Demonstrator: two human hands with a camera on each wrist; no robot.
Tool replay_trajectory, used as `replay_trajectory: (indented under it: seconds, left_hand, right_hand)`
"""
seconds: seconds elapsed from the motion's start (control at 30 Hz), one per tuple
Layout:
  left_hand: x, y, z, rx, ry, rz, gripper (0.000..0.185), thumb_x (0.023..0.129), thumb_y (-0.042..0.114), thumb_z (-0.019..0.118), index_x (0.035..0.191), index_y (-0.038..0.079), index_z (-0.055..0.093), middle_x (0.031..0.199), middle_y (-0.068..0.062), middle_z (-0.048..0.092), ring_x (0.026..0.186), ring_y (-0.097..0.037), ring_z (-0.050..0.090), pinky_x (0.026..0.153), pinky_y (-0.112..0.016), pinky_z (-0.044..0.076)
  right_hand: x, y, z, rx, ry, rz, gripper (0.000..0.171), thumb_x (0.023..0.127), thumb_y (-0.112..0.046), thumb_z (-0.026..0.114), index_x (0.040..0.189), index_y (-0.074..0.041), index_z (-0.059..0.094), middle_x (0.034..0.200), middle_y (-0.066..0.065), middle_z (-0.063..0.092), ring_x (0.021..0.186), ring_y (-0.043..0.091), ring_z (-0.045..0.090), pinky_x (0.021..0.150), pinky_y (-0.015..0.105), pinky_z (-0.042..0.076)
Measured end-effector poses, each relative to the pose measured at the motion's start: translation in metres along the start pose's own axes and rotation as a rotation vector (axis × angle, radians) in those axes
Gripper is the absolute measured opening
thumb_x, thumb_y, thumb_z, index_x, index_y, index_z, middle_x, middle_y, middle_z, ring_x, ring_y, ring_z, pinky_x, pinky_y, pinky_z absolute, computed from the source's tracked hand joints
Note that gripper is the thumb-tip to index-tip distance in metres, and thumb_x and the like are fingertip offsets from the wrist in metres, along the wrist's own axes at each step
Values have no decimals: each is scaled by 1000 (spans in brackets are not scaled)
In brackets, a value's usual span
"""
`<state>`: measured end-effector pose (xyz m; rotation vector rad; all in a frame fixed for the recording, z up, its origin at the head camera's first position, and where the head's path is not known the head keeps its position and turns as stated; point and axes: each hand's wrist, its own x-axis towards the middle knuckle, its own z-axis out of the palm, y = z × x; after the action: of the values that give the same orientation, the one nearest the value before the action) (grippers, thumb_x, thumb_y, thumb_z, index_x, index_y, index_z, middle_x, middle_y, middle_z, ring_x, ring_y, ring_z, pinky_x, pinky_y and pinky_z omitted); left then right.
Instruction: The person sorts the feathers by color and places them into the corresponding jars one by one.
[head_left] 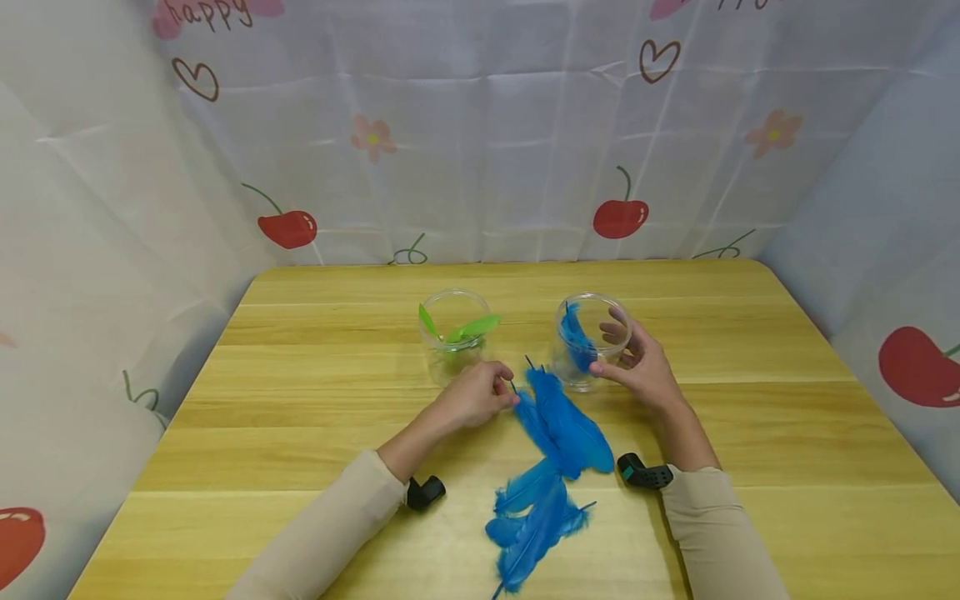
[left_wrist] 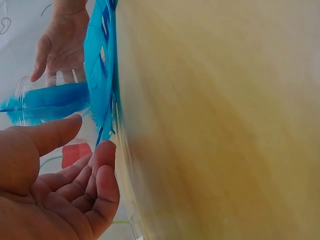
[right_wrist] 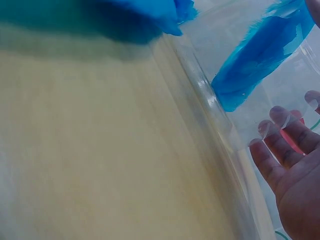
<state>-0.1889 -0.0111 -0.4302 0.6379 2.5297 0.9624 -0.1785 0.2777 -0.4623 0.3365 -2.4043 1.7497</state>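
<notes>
My right hand [head_left: 641,362] holds a clear jar [head_left: 573,379] from its right side, thumb at the front and fingers round the far side. A blue feather [right_wrist: 262,57] leans inside that jar, quill up. Loose blue feathers [head_left: 558,421] lie in a pile before it. At the pile's upper left is my left hand [head_left: 476,396], fingertips right at a quill. In the left wrist view, the thumb [left_wrist: 60,135] stands apart from the bent fingers [left_wrist: 105,175], with the quill end beside the index fingertip.
A second clear jar [head_left: 446,367] with green feathers [head_left: 472,328] in it stands left of the first, just beyond my left hand. More blue feathers [head_left: 536,517] spread toward the table's near side. A printed curtain [head_left: 480,167] hangs behind the wooden table [head_left: 285,392].
</notes>
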Motion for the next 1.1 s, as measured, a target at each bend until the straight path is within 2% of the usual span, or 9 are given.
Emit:
replay_trajectory:
  seconds: [0.17,0.4,0.77,0.93,1.1]
  left_hand:
    - [-1,-1,-1,2,15,5,23,93,17,71,109,1,66,84,-1,62,71,-13,57,64,-25,49]
    - [-4,-3,-1,-24,31,5,4,91,7,70,93,5,67,77,1,63,68,-12,56,59,-23,47]
    - [-14,-11,-6,-19,0,57,5,91,7,71,86,6,69,74,3,65,65,-10,56,59,-22,46]
    - [-23,-15,-11,-8,-31,62,7,91,9,72,85,8,69,74,3,64,66,-11,55,59,-23,46]
    - [-31,-19,-16,-36,-43,65,7,92,11,71,86,9,68,76,4,63,68,-11,55,60,-24,46]
  right_hand:
    - [0,-1,0,0,0,-1,81,86,0,74,154,-9,31,144,28,45,134,44,41,106,65,30]
    - [0,-2,0,-7,1,4,81,86,-1,74,154,-9,31,145,28,45,134,44,41,106,65,31]
    - [0,-1,1,-14,4,6,81,86,-1,74,154,-10,31,145,28,45,134,42,41,106,64,31]
    - [0,-1,2,-9,3,-4,81,86,0,73,154,-9,31,144,28,45,134,44,42,105,65,31]
    - [-1,-2,2,-9,6,-5,81,86,0,73,154,-8,31,144,28,45,134,45,41,105,66,31]
